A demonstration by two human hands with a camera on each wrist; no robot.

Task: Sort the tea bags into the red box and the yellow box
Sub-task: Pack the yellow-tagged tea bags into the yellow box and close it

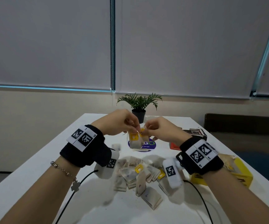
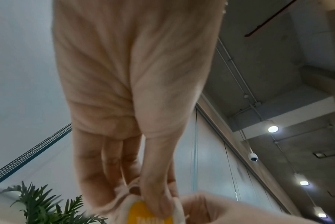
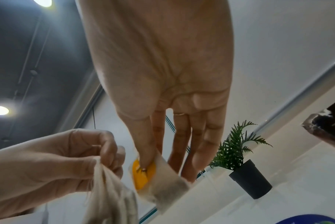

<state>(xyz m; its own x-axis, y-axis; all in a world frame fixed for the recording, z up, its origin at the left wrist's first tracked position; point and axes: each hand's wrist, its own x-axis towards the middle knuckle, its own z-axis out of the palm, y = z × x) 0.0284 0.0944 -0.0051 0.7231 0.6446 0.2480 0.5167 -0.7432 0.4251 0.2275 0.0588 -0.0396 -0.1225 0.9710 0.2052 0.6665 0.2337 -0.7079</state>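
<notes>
I see my left hand (image 1: 120,122) and right hand (image 1: 160,129) raised together, each pinching yellow-tagged tea bags (image 1: 135,140) hanging lengthwise above the pile (image 1: 138,177), plant (image 1: 139,102) behind, yellow box (image 1: 242,172) near right, red box (image 1: 174,146) farther.

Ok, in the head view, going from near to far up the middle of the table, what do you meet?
Pile of tea bags → blue round sticker → held tea bags pinched by both hands → potted plant.
</notes>
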